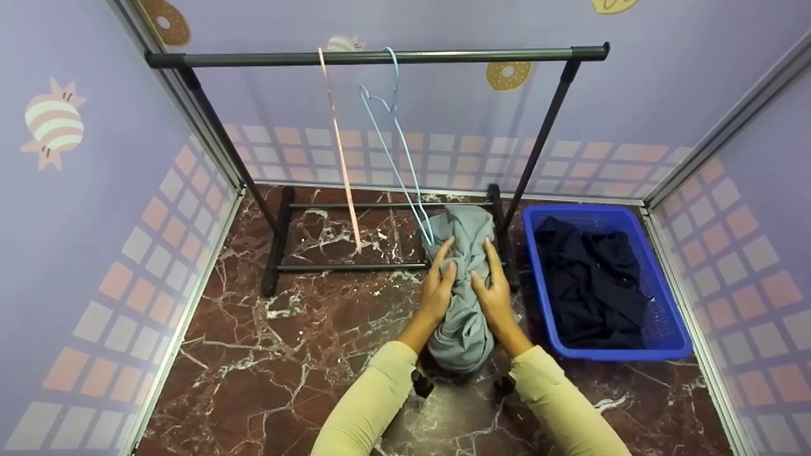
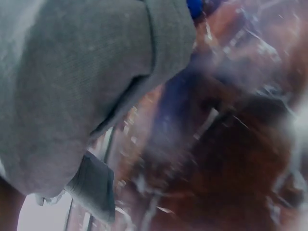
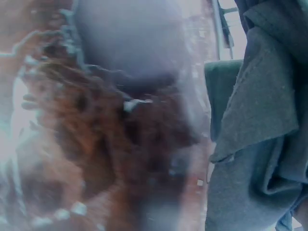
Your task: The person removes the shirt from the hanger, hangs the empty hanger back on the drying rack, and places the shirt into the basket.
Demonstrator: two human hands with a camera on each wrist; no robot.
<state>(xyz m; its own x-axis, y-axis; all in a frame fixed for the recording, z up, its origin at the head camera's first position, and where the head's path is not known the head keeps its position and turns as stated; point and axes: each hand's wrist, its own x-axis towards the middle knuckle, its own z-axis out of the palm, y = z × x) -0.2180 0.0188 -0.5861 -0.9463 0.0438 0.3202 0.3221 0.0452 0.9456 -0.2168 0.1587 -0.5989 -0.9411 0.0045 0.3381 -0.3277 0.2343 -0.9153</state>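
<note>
A bunched grey garment (image 1: 464, 329) is held between both hands in front of the rack, its exact kind hidden by the folds. My left hand (image 1: 437, 288) grips its left side, thumb on top, and my right hand (image 1: 495, 294) grips the right side the same way. Folded grey fabric fills the upper left of the left wrist view and the right side of the right wrist view. A light blue hanger (image 1: 405, 152) hangs from the rail, its lower end against or just in front of the garment's far end. To its left hangs a pink hanger (image 1: 343, 158).
A black clothes rack (image 1: 443, 57) stands ahead on the dark red marbled floor (image 1: 253, 373). At its right is a blue plastic basket (image 1: 678, 345) holding dark navy clothing (image 1: 592, 285). Purple patterned walls (image 1: 57, 221) enclose the left, back and right.
</note>
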